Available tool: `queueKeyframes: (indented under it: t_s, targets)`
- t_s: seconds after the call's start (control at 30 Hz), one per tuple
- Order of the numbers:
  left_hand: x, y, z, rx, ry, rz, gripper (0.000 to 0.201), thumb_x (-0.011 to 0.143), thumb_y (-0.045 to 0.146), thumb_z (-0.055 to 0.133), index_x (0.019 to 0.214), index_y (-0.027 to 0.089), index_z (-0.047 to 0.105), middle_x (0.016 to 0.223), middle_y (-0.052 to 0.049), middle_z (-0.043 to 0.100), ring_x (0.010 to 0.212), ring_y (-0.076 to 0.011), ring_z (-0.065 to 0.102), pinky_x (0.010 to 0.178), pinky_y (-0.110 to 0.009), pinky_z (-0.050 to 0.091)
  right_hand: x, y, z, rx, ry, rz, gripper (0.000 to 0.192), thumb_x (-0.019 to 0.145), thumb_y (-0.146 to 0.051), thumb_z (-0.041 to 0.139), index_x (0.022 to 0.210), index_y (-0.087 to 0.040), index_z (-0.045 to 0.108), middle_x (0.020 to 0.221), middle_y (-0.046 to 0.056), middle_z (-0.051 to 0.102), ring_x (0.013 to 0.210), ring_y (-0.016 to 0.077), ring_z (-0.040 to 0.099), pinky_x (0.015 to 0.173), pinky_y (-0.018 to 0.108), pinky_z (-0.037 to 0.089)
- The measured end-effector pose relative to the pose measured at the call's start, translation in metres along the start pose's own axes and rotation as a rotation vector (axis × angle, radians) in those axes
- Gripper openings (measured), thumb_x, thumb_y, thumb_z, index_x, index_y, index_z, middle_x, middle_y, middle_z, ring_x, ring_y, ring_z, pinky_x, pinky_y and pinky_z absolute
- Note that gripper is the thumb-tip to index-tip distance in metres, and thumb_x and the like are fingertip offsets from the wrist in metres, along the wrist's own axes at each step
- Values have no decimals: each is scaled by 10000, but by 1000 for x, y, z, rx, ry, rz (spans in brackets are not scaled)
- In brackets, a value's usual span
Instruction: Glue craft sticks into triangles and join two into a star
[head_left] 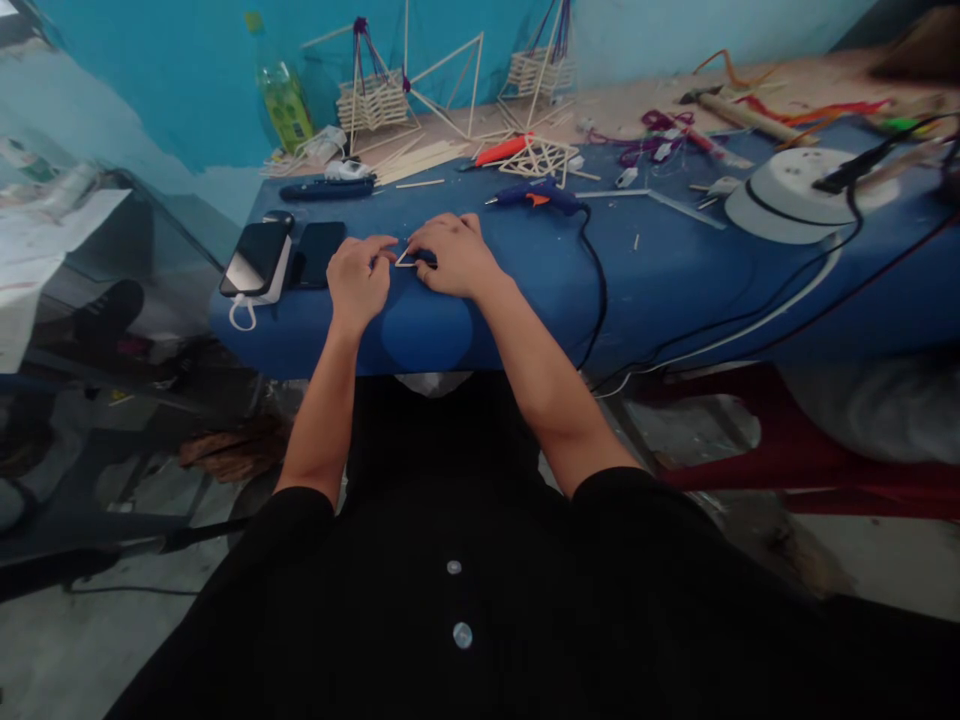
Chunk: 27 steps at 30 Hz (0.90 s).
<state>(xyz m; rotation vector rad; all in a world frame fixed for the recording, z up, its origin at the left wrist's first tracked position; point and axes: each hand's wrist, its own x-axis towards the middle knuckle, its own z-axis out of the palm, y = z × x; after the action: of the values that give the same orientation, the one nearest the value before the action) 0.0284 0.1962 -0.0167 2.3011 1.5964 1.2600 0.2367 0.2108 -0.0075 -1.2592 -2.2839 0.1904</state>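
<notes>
One stick frame (406,265) lies on the worktop (660,265), left of the one glue gun (541,195), presumably flat to steady its corner; the right hand (454,255) curls over it; the left hand (358,275) bends beside that corner; whether either grips cannot be told; two phones (255,258) lie farther left of the glue gun.

My shirt (420,480), plain black; my tabletop (660,270), blue; the small sticks (406,265) I handle, pale cream; glue gun (549,196), dark blue with orange trigger (537,199); wall (172,80), turquoise; cable reel (776,205), white banded black.
</notes>
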Motion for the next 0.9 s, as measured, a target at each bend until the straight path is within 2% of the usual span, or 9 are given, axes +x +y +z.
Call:
queueKeyframes:
  t_s: [0.17, 0.3, 0.4, 0.57, 0.73, 0.9]
  targets:
    - [-1, 0, 3, -24, -15, 0, 407, 969, 93, 566, 1138, 320, 859, 1033, 1, 874, 1202, -270, 751, 1200, -428, 558, 0, 0, 0, -12, 3, 1, 377, 951, -242, 574, 1261, -204, 786, 1474, 91, 737, 1498, 388, 523, 1231, 648, 299]
    - [-3, 1, 0, -44, 42, 13, 454, 945, 49, 531, 1171, 286, 846, 1037, -6, 868, 1210, -258, 755, 1175, -420, 566, 0, -1, -1, -18, -6, -1, 374, 961, -243, 582, 1274, -202, 783, 1480, 101, 732, 1498, 389, 527, 1237, 651, 307]
    - [-2, -1, -2, -74, 70, 31, 497, 904, 16, 534, 1210, 283, 820, 1031, -6, 857, 1137, -241, 774, 1111, -394, 593, 0, -1, -1, -36, -11, -2, 380, 969, -238, 580, 1292, -205, 777, 1502, 106, 721, 1514, 391, 523, 1249, 655, 308]
    - [5, -8, -2, -59, 42, 69, 578, 809, 12, 669, 1312, 284, 760, 1082, -19, 854, 1102, -242, 765, 985, -356, 619, 0, 0, 0, -22, 7, -1, 364, 953, -221, 590, 1260, -208, 786, 1503, 109, 722, 1503, 393, 539, 1250, 652, 316]
    - [11, -15, 0, -47, -22, 38, 590, 797, 118, 842, 1345, 306, 730, 1107, -24, 855, 1075, -255, 772, 990, -388, 623, 0, -1, 0, -21, 5, 0, 367, 951, -219, 584, 1258, -196, 782, 1485, 113, 730, 1507, 388, 538, 1250, 643, 314]
    - [11, -17, 3, -106, -21, 3, 476, 835, 200, 871, 1285, 301, 755, 1004, -7, 857, 1051, -243, 797, 1057, -399, 634, 0, -1, 0, -12, 9, 2, 361, 963, -227, 568, 1249, -208, 786, 1470, 105, 738, 1509, 395, 531, 1259, 659, 305]
